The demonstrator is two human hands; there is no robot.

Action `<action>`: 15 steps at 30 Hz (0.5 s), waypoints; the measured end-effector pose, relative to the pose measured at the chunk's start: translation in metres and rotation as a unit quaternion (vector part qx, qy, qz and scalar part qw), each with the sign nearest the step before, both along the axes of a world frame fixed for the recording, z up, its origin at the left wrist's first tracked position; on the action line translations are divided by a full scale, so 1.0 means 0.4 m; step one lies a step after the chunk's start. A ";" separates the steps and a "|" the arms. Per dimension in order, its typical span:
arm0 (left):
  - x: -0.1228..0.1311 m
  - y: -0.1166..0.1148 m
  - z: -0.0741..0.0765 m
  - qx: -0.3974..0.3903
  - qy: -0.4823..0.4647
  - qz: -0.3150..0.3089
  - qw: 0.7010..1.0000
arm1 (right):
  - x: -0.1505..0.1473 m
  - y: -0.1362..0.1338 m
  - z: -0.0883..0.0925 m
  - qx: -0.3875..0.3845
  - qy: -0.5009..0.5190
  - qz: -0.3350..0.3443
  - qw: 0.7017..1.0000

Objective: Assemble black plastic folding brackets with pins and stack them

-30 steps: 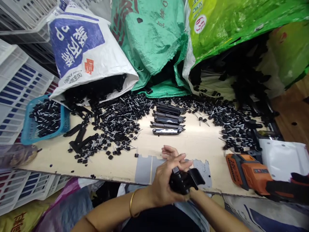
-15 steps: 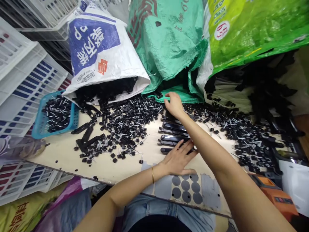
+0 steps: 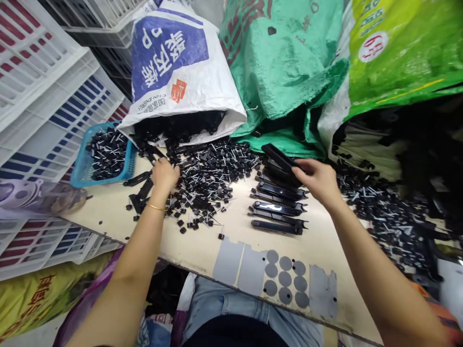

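Observation:
My right hand (image 3: 318, 179) grips the near end of a long black plastic handle (image 3: 278, 155), its far end raised toward the green sack. Beneath it lies a row of similar black handles (image 3: 277, 208), stacked side by side with forked right ends. My left hand (image 3: 165, 176) is at the left among dark plastic pieces, its fingers curled down; what they hold is hidden. Just below that hand lie flat black arm-like parts (image 3: 139, 195). To its right spreads a pile of small black knobs with metal pins (image 3: 213, 168).
A blue basket (image 3: 76, 168) of pinned knobs stands at left beside white crates (image 3: 47, 86). White (image 3: 220, 96), green (image 3: 282, 72) and lime (image 3: 408, 62) sacks line the back. More pinned knobs (image 3: 379, 217) lie right. Grey patches (image 3: 251, 267) mark the table's front edge.
My left hand has left the row of handles and moved to the parts at the left. My right hand has drawn back from the green sack, now with a black handle. The view has shifted.

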State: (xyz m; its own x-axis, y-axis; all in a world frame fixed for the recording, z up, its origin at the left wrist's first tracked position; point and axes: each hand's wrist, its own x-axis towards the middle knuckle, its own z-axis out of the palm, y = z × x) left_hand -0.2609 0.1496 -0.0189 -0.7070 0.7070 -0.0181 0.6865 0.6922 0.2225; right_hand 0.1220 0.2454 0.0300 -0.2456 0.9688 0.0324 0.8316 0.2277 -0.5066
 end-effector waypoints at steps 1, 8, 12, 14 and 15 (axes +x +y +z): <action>-0.026 0.008 -0.008 -0.041 -0.014 0.021 0.999 | 0.044 -0.054 -0.004 -0.015 0.050 0.009 0.999; -0.022 -0.047 0.025 -0.021 0.047 -0.015 0.999 | 0.182 -0.348 -0.022 0.002 0.117 0.057 0.992; 0.083 -0.164 0.098 0.048 0.035 -0.110 0.992 | 0.222 -0.426 0.001 -0.003 0.103 0.106 0.989; 0.184 -0.238 0.102 0.058 -0.074 -0.222 0.970 | 0.248 -0.457 -0.010 -0.027 0.097 0.154 0.983; 0.243 -0.275 0.093 0.051 -0.131 -0.274 0.951 | 0.260 -0.471 -0.024 -0.039 0.089 0.178 0.979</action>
State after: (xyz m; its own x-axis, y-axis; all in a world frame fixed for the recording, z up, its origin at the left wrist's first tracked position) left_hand -0.1637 0.0396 0.0181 -0.2112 0.9759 -0.0556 0.8499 0.2115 0.4827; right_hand 0.2259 0.0568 0.0205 -0.5650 0.8243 0.0356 0.6031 0.4421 -0.6640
